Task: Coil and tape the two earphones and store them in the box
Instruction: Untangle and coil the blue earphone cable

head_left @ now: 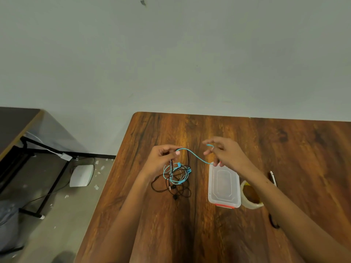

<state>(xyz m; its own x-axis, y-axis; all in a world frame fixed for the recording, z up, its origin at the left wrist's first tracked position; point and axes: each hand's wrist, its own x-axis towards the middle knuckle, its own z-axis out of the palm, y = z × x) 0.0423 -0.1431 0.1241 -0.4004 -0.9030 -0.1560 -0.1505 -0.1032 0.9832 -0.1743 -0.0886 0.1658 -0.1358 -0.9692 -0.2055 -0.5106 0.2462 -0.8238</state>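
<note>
A blue earphone (197, 158) and a black earphone (171, 188) lie tangled together in the middle of the wooden table (284, 145). My left hand (161, 160) pinches both cords above the tangle. My right hand (226, 154) pinches the blue cord's free end, and a stretch of blue cord hangs between the two hands. A clear plastic box (224, 186) with a lid and orange clips lies just below my right hand. A roll of tape (250, 195) stands to the right of the box, partly behind my right forearm.
A pair of scissors (272, 179) lies right of the tape, mostly hidden by my arm. The wall runs along the table's far edge. Left of the table, on the floor, are a white device (81, 175), cables and a dark desk (17, 122).
</note>
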